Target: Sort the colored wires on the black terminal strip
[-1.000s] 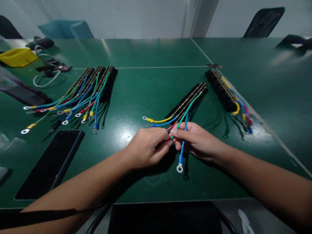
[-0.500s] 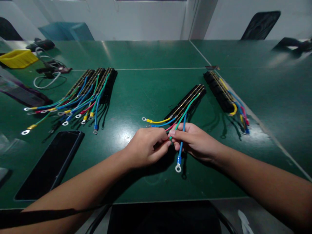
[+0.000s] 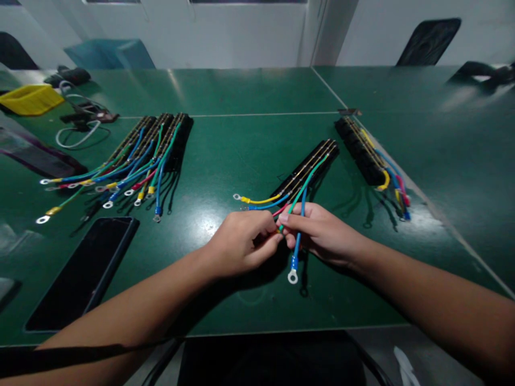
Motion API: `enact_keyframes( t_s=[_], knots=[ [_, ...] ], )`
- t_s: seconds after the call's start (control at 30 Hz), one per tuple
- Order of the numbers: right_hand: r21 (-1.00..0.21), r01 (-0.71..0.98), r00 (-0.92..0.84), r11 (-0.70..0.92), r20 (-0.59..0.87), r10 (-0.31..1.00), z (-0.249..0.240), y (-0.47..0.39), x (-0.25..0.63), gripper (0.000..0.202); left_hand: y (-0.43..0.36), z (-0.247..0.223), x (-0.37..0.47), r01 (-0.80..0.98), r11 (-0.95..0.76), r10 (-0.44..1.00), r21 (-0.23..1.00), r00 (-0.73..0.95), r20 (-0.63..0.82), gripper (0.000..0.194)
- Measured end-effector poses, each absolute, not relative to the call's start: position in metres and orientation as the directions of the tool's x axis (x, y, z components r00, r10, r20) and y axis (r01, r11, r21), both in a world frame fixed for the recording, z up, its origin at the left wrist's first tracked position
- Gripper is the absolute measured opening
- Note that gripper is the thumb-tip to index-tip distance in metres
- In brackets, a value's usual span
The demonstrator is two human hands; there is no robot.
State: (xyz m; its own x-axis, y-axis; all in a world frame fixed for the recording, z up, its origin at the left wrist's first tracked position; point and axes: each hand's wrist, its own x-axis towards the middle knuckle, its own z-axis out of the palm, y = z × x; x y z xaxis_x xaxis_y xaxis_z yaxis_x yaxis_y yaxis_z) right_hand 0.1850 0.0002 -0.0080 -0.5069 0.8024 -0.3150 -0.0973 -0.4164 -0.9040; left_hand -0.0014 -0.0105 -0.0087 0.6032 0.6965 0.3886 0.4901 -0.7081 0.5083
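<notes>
A black terminal strip (image 3: 306, 167) with brass-coloured rails lies slanted on the green table, and coloured wires run from it toward me. My right hand (image 3: 319, 228) pinches the green wire (image 3: 309, 179) near its lower end. Closed against those fingertips, my left hand (image 3: 247, 238) grips the end of the green wire, whose tip is hidden. Beside my right fingers hangs a blue wire (image 3: 298, 244) with a ring terminal (image 3: 293, 276). A yellow wire (image 3: 261, 201) with a ring terminal sticks out left above my left hand; the red wire (image 3: 280, 210) disappears behind it.
Several wired strips (image 3: 161, 139) lie side by side at left, another wired strip (image 3: 360, 153) at right. A phone (image 3: 82, 273) lies near my left forearm. Farther left are a yellow bin (image 3: 32, 99), a white cable (image 3: 80, 143) and a clear-looking bag (image 3: 36, 147).
Both hands keep their pinch at the green wire's end with barely any movement. The free blue wire's ring terminal has shifted very slightly left.
</notes>
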Motion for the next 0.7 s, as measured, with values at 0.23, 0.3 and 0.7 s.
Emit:
enact_keyframes(
  t_s=[0.23, 0.3, 0.7],
  knots=[
    [-0.902, -0.086, -0.504, -0.423, -0.327, 0.799, -0.0088, 0.0004, 0.1859, 0.024, -0.0104, -0.0080, -0.0021, 0.505, -0.732, 0.675, 0.458, 0.633, 0.380, 0.015],
    [-0.905, -0.085, -0.508, -0.418, -0.322, 0.799, -0.0097, 0.0007, 0.1863, 0.023, -0.0107, -0.0080, -0.0021, 0.500, -0.732, 0.674, 0.463, 0.632, 0.383, 0.013],
    [-0.904, -0.072, -0.498, -0.420, -0.332, 0.801, -0.0063, 0.0001, 0.1856, 0.024, -0.0103, -0.0067, -0.0019, 0.497, -0.726, 0.675, 0.476, 0.647, 0.354, 0.015]
  ],
)
